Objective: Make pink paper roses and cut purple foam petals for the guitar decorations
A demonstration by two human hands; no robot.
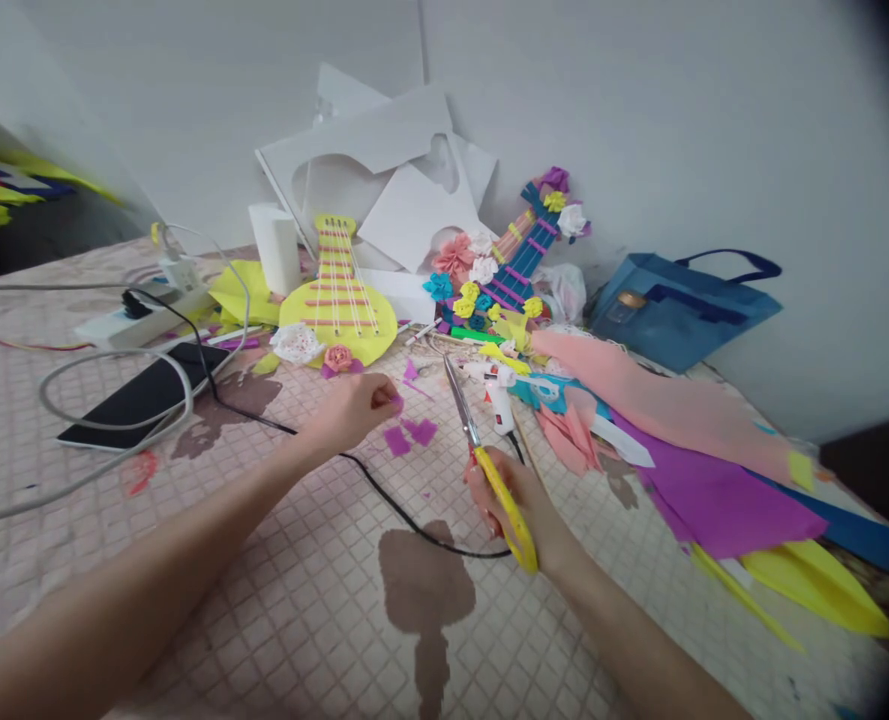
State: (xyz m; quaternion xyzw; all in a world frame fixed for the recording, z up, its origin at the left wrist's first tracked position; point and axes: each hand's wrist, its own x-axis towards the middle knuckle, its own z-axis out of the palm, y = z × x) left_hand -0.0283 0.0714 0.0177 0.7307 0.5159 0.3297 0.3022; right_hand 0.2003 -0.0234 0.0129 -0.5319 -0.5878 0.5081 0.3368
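In my right hand (515, 505) is a pair of yellow-handled scissors (500, 500), its blades pointing away from me and looking closed. My left hand (358, 410) pinches a small piece of purple crepe paper (397, 404) between thumb and fingers. Just below that hand lie cut purple paper pieces (420, 432) on the tablecloth. Behind the left hand stands a yellow paper guitar (346, 310) with pink frets and white strings, a white flower (296, 343) and a pink flower (339, 358) at its base. Beyond the scissors rests a white glue gun (501, 400).
A second paper guitar (523, 265), covered in flowers, leans at the back. Crepe paper sheets (721, 490) spread along the right beside a blue bag (684, 310). A tablet (148, 395), a power strip (140, 318) and cables occupy the left. A black cord (399, 510) crosses between my arms.
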